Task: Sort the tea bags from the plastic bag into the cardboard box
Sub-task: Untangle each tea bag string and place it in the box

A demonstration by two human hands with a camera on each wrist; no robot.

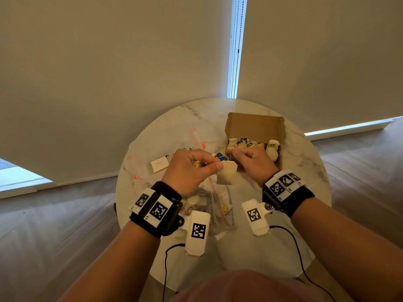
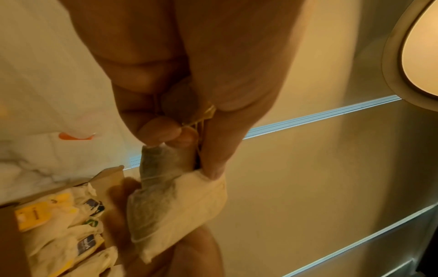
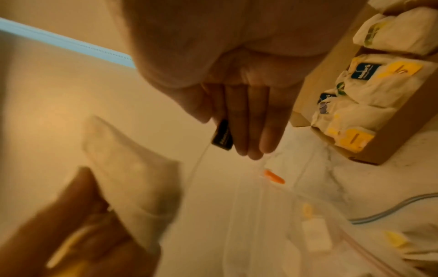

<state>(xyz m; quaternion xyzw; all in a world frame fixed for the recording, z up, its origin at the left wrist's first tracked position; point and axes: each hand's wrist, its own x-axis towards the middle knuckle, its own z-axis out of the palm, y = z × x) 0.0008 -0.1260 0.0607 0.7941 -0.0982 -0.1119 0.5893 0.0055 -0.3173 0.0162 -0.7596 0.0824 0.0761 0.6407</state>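
A: Pale blinds hang behind a round marble table [image 1: 165,127], wood floor all around it. Where does the sorting stand?

B: Mid-way, I judge. The cardboard box [image 1: 255,127] sits open at the far right of the table with several wrapped tea bags already lined up inside. The plastic bag [image 1: 209,205] lies near the person, between the forearms, and more bags show through it.

A: And the hands?

B: Both are raised in front of the box. The left hand [image 1: 192,168] has its grip narrowed to a pinch on the top of one tea bag [image 1: 226,173], which hangs below the fingertips. The right hand [image 1: 253,162] pinches the dark blue tag [image 3: 222,135], its other fingers curled in. A thin string [image 3: 199,161] runs from the tag toward the bag.

A: So the step in hand?

B: Tidying this one bag, probably wrapping the string round it like those in the box.

A: What does the next move call for?

B: Keeping the string taut without tearing the paper, then carrying the bag to a free spot in the box, just beside the others.
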